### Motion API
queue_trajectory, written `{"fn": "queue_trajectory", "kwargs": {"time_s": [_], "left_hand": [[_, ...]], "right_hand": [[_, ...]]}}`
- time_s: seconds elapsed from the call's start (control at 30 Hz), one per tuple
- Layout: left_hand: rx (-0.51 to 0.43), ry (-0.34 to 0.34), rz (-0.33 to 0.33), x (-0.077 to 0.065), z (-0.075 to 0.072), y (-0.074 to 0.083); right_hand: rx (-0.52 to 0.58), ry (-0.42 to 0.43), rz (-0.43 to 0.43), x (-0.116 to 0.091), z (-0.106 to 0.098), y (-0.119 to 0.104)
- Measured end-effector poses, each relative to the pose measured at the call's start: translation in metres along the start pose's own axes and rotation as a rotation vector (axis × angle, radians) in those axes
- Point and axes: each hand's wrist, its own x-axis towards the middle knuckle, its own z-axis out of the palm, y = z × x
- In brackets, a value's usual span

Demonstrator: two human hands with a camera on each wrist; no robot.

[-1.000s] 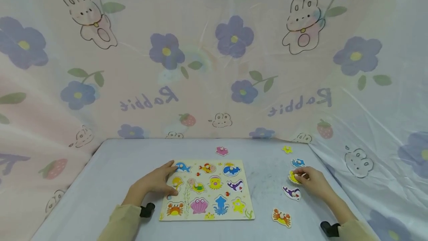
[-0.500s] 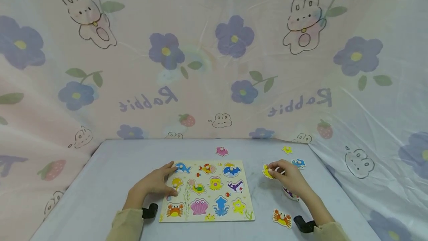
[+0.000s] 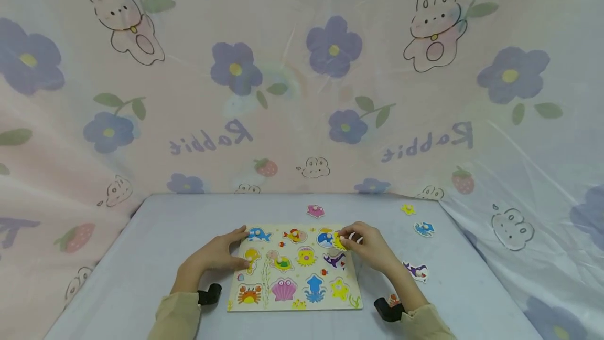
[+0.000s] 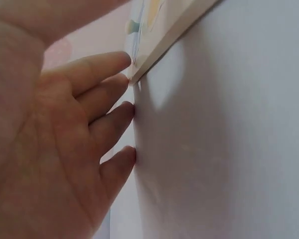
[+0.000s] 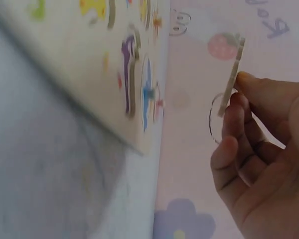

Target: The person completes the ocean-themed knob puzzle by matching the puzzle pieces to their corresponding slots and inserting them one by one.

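At the lower centre of the head view, a puzzle board point(image 3: 325, 306) lies on the bench point(image 3: 155, 235). The left hand point(image 3: 214, 256), fingers loosely spread, rests along its left edge. The right hand point(image 3: 370, 245) pinches a yellow piece point(image 3: 338, 242), lifted above the board's upper right corner. Over at the right of the frame I see a yellow star point(image 3: 408, 209), a blue piece point(image 3: 424, 229) and a purple piece point(image 3: 416, 271); a pink piece point(image 3: 315, 211) lies beyond the board.
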Motion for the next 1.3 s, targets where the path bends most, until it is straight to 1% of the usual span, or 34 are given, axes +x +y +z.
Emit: {"fn": "queue_trajectory", "kwargs": {"time_s": [0.13,0.23,0.37,0.47,0.63,0.83,1.13,1.3], "left_hand": [[-0.008,0.002,0.044,0.000,-0.005,-0.004],[0.003,0.001,0.060,-0.001,-0.007,-0.007],[-0.012,0.000,0.045,-0.001,-0.006,-0.008],[-0.028,0.001,0.036,-0.001,-0.007,-0.008],[-0.020,0.006,0.019,-0.001,-0.007,-0.008],[-0.005,0.012,0.008,-0.001,-0.006,-0.009],[-0.003,0.011,0.019,0.001,-0.005,-0.010],[-0.009,0.014,0.014,0.001,-0.006,-0.010]], "right_hand": [[-0.010,-0.052,-0.025,0.009,0.016,-0.009],[-0.026,-0.104,-0.032,0.012,0.030,-0.014],[-0.044,-0.178,-0.050,0.017,0.044,-0.019],[-0.062,-0.228,-0.043,0.021,0.052,-0.021],[-0.063,-0.296,-0.018,0.027,0.061,-0.021],[-0.058,-0.327,-0.025,0.030,0.066,-0.021],[-0.087,-0.342,0.018,0.036,0.071,-0.026],[-0.107,-0.351,-0.005,0.039,0.073,-0.028]]}}
